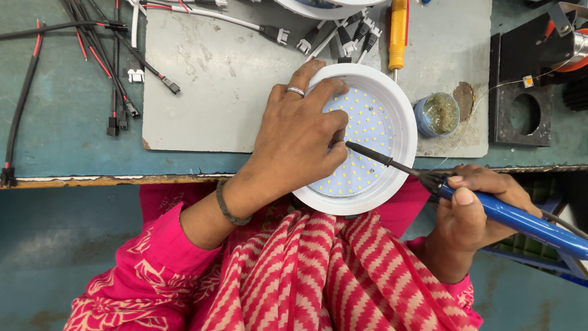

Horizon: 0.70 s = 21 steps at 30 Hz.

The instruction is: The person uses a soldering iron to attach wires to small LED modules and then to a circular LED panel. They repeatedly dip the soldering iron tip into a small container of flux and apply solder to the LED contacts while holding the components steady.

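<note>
Item 1: round white plastic lamp housing with a disc of small yellow LEDs (pixel 367 132), which I logged at the bench's near edge, overhanging it slightly. My left hand (pixel 300 138) lay across its 9 o'clock side, fingertips pinched together at the board. Item 2: blue-handled soldering iron with a black shaft (pixel 484 205), my right hand (pixel 481 211) clamped round the handle at 4 o'clock, tip touching the board beside the left fingertips. Item 3: small round blue tin of flux paste (pixel 437 114), at 2 o'clock. Item 4: yellow-handled screwdriver (pixel 398 30), at 12 o'clock.

I see no packages, labels, signs or screens anywhere around the white round lamp (pixel 361 138) on my bench.
</note>
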Tool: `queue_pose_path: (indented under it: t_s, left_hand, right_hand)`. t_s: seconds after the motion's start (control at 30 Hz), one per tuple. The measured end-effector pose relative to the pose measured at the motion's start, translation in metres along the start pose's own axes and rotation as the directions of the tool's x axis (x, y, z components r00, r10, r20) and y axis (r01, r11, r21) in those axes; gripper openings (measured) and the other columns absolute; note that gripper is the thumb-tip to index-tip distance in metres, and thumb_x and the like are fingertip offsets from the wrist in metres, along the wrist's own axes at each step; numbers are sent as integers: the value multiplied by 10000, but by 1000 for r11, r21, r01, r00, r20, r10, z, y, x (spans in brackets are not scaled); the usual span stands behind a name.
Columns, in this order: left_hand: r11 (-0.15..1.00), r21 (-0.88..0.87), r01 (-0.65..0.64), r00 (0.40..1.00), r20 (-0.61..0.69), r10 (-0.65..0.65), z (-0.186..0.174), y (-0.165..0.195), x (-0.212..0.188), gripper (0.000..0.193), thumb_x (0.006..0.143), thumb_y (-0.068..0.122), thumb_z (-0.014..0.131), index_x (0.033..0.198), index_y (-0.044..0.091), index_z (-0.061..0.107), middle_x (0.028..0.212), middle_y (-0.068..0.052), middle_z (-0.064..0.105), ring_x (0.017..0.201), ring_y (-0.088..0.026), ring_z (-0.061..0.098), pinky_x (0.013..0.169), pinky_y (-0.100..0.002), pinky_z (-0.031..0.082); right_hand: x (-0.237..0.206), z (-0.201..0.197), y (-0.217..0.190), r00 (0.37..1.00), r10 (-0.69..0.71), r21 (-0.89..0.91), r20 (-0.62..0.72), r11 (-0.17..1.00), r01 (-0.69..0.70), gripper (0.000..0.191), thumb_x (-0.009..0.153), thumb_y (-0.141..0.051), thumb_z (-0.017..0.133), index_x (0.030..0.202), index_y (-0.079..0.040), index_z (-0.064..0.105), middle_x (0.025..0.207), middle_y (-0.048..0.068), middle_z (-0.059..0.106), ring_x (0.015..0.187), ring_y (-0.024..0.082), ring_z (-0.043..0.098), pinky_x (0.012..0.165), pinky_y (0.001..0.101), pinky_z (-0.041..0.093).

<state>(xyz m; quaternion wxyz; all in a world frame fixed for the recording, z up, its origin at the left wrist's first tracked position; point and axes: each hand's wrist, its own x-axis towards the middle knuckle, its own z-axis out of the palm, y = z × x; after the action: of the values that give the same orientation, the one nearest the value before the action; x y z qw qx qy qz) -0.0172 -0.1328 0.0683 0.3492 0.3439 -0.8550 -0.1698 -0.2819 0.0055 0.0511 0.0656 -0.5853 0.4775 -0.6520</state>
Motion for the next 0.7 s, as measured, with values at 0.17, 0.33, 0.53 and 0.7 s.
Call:
queue_pose_path:
  t_s: [0.17,0.33,0.53,0.7]
  left_hand:
    - [1000,2,-5,1000,2,5,0,0,0,90,719,206,755,714,119,731,1327,-85,634,1410,-413,415,918,-514,417]
    - [1000,3,-5,1000,1,5,-1,1,1,86,710,200,756,704,119,728,1320,-84,635,1408,-416,415,910,-517,416]
    - [1000,-15,-4,1000,4,4,-1,1,0,93,709,198,758,692,114,723,1316,-85,633,1411,-423,413,901,-511,415]
    - [1000,-2,-2,1000,0,2,-1,1,0,89,707,199,755,697,115,727,1314,-88,633,1405,-421,417,910,-520,416]
  right_hand:
    - [-4,-7,5,995,-4,20,-100,1000,6,345,1023,-135,735,1117,24,444,831,173,597,606,226,561,573,327,524]
    - [-5,-10,7,995,-13,-5,-99,1000,13,372,999,-157,727,1160,3,433,814,153,584,605,200,558,583,313,530]
    - [-3,-10,6,996,-15,-36,-90,999,12,340,1012,-148,723,1144,15,455,835,171,601,627,218,587,606,323,558]
    - [-4,-7,6,993,-6,2,-119,1000,6,335,984,-136,717,1115,21,451,812,166,590,613,214,571,594,316,537]
